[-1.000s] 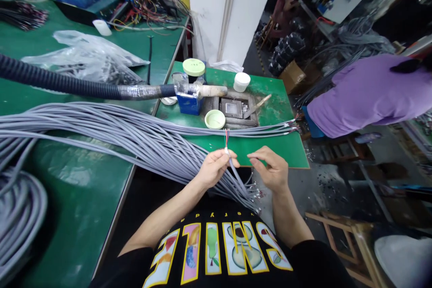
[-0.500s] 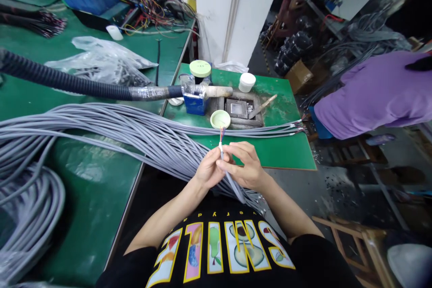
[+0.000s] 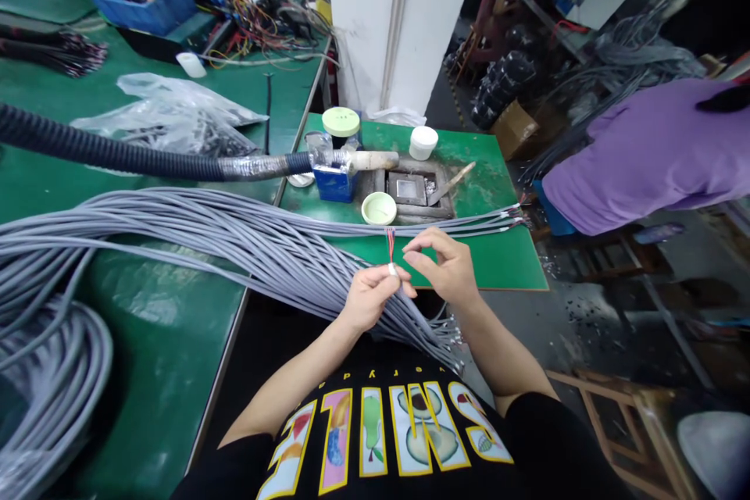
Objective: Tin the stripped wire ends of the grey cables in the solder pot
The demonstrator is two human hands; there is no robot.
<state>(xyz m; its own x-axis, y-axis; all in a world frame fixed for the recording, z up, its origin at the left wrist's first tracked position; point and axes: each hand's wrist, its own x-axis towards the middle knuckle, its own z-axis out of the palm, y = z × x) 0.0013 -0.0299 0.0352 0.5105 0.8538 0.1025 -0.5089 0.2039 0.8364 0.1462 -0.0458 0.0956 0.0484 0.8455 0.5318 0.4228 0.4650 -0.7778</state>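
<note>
Pinching a gray cable just behind its white sleeve (image 3: 392, 269), the left hand (image 3: 368, 297) shows in the head view with its fingers closed. The thin colored wires (image 3: 391, 246) point away from the body, on the near side of the pale green dish (image 3: 379, 208), the landmark here. The right hand (image 3: 450, 269) is nearer the body and to the right of the dish, apart from the sleeve; its fingers are curled, tips close together, and whether they hold anything small I cannot tell.

Gray cables (image 3: 234, 226) sweep in from the left of the dish, some crossing its near side along the worktop (image 3: 498, 269). Left of the dish sits a blue box (image 3: 335, 184); beyond it, to the right, a white tub (image 3: 423, 143).

The single cable is probably light, springy and easily gripped by its jacket near the sleeve; the bare wires look soft and easily bent, so they are best left untouched. The whole bundle would likely be heavy and drag.
</note>
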